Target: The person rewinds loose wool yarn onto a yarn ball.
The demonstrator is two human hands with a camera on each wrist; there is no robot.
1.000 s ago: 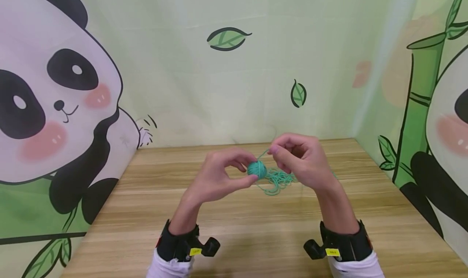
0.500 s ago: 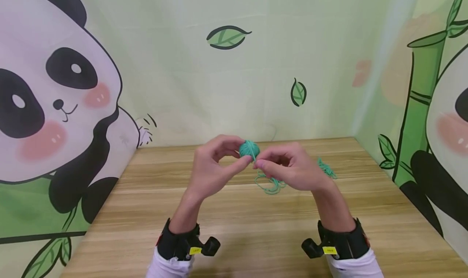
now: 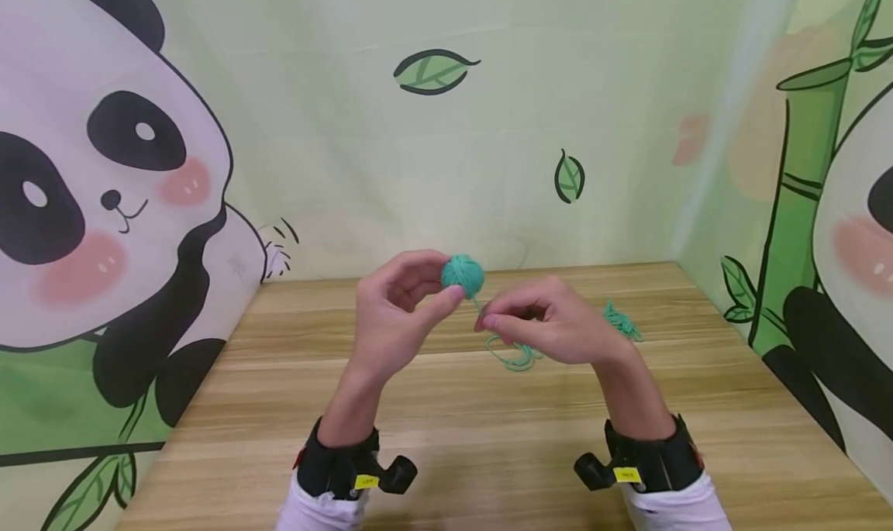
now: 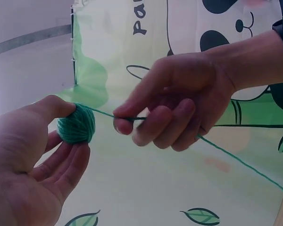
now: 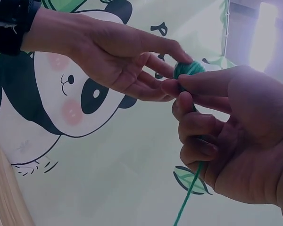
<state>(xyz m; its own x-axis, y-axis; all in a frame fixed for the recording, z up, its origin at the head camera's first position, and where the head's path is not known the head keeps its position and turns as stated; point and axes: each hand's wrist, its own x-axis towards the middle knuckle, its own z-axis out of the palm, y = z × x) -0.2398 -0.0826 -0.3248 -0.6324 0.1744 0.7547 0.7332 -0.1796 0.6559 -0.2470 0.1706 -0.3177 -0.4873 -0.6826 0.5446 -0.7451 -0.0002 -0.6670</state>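
Shifting yarn ball (image 3: 463, 272), pinched in left hand (image 3: 394, 318), toward ten o'clock; pinching strand (image 4: 98, 111) in right hand (image 3: 547, 323) at ball's five o'clock; apparently winding, likely needing another wrap.

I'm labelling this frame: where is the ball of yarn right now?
In the head view, the ball of yarn is near the centre, pinched in the left hand, with the right hand close by on its right.

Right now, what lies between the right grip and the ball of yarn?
Only a straight green strand, running from the ball of yarn to the right grip; the left wrist view shows it.
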